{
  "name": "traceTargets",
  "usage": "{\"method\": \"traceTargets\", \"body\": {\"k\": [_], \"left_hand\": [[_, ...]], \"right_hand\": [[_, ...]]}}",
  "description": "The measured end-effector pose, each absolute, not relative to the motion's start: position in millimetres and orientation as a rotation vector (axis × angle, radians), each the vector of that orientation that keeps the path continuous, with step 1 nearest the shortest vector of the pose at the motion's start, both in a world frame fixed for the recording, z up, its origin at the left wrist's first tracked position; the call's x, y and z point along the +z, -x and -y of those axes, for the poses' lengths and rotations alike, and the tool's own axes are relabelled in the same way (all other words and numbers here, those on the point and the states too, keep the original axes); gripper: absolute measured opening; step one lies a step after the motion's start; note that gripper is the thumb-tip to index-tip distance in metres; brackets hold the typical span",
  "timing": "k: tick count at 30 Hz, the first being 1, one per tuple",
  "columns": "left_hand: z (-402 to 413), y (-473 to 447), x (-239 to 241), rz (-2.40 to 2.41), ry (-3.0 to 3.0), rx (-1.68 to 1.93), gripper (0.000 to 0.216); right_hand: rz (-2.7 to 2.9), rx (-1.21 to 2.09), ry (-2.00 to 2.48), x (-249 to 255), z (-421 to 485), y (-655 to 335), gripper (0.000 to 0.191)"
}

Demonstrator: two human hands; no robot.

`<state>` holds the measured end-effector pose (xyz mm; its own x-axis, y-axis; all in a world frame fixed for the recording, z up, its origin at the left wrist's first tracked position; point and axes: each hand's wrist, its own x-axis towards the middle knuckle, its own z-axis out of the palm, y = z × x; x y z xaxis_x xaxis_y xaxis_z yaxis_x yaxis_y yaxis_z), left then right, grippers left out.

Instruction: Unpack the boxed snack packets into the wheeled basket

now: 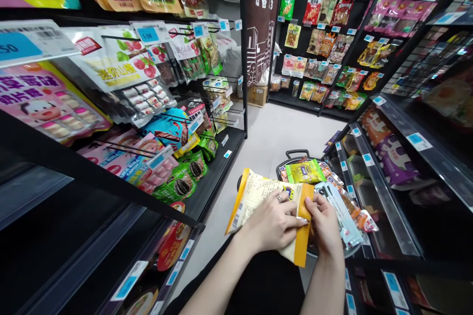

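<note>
A cream and yellow-orange snack bag (254, 192) lies across my lap, with small print and a barcode showing. My left hand (275, 219), wearing a ring, rests over the bag with its fingers bent onto the printed face near the orange end seal. At that same seal, my right hand (325, 224) pinches the edge between thumb and fingers. Just beyond is a dark shopping basket (295, 153) filled with packets. A green snack packet (306, 172) and a pale blue packet (342, 211) lie on top; the bag and my hands hide part of the basket.
A black shelf (221, 167) with hanging sweets packets runs along the left. The right shelf (388, 206) stands close to the basket and holds purple bags (395, 157). Pale floor (288, 130) leads to a back wall rack; a cardboard box (257, 96) sits by the brown panel.
</note>
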<state>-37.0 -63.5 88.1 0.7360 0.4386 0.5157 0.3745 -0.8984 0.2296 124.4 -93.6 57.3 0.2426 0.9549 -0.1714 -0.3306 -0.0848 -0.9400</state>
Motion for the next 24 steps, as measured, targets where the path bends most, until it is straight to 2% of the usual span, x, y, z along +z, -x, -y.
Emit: {"method": "traceTargets", "body": {"k": [3, 6, 9, 13, 18, 22, 24], "left_hand": [[65, 35, 84, -0.702, -2.870, 0.917, 0.008], [65, 32, 79, -0.716, -2.898, 1.010, 0.015], [66, 30, 77, -0.730, -2.892, 1.054, 0.017], [69, 31, 85, -0.785, -2.864, 1.044, 0.021], [71, 48, 113, -1.223, -2.616, 0.683, 0.024], [72, 69, 132, -1.430, -2.414, 0.328, 0.013], [75, 75, 135, -1.530, -2.386, 0.235, 0.014]], "right_hand": [[0.886, 1.284, 1.193, 59, 101, -132, 0.034], [1.042, 1.433, 1.283, 56, 106, -138, 0.042], [1.083, 1.552, 1.316, 50, 108, -142, 0.041], [1.008, 1.542, 1.224, 50, 108, -145, 0.037], [0.834, 1.336, 1.258, 58, 105, -142, 0.038], [0.785, 1.163, 1.315, 57, 98, -137, 0.039], [0.770, 1.167, 1.316, 55, 96, -136, 0.038]]}}
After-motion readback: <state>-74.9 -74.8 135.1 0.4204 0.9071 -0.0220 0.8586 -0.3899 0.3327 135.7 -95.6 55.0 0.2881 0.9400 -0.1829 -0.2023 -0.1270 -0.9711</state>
